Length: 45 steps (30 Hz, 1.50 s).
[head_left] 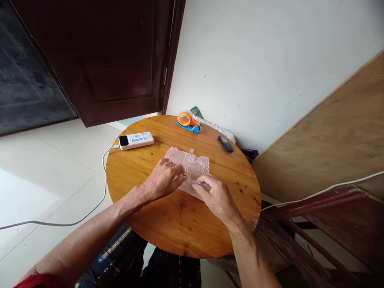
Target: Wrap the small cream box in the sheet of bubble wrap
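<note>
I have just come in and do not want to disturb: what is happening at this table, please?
A person's right hand pinches thin clear plastic at the near edge of some bubble wrap on the round wooden table. The left hand is curled over the left side; I cannot tell whether it grips anything. Farther back lies a tape dispenser, with a white device to its left.

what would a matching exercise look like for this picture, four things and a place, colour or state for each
Column one:
1. tape dispenser
2. white device
3. bubble wrap
4. door

Column two:
A. closest of the four to the left hand and right hand
B. dark reddish brown
C. orange and blue
D. plugged into a cable

Pairs: 1-C; 2-D; 3-A; 4-B.
</note>
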### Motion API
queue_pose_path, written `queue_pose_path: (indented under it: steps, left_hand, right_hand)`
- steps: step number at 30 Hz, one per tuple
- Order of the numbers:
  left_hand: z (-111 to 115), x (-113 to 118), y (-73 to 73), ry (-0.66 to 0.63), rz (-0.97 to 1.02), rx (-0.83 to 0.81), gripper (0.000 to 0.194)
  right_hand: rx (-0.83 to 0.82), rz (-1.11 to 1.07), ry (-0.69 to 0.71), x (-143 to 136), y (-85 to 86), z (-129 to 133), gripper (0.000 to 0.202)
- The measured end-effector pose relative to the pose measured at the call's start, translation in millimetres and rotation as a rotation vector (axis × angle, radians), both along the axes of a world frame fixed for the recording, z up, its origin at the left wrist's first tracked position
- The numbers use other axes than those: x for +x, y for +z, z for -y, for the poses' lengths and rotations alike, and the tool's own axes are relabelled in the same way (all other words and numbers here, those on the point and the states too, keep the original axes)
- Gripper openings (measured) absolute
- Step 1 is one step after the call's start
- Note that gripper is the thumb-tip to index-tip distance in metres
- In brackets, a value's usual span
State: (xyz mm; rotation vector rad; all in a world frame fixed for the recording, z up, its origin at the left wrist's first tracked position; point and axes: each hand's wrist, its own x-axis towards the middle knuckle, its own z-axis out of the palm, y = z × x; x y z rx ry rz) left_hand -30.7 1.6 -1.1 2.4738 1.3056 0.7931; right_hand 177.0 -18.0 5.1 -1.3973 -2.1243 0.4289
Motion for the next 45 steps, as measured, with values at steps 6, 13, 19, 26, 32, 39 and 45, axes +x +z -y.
queue_pose_path:
  steps: [6, 13, 19, 26, 32, 39, 45]
  left_hand:
    - [-11, -8, -6.9, -0.001, 0.065, -0.14, 0.027]
    - [-13, 4, -21.0, 0.089, 0.412, -0.381, 0.012]
    - [-9, 12, -25.1, 0.114, 0.494, -0.397, 0.016]
    - [-9, 14, -30.3, 0.113, 0.545, -0.403, 0.017]
    - [-12, 14, -31.7, 0.167, 0.478, -0.43, 0.013]
    - [-16, 15, -30.9, 0.161, 0.452, -0.445, 0.023]
    - [-18, 17, -28.3, 0.159, 0.437, -0.445, 0.024]
  right_hand:
    - [-0.11, -0.145, 0.112, 10, -7.4, -27, 0.016]
    - [-0.238, -0.369, 0.121, 14, -26.6, -35, 0.015]
    - [-0.174, -0.38, 0.057, 9, -38.7, -31, 0.019]
    - [-0.142, -0.378, 0.021, 8, -35.5, -29, 0.014]
    - [-0.285, -0.335, -0.005, 15, -33.5, -30, 0.02]
    - [-0.215, -0.205, -0.115, 28, -32.7, -26, 0.014]
    - [0.32, 0.167, 0.069, -3, 5.3, 8, 0.018]
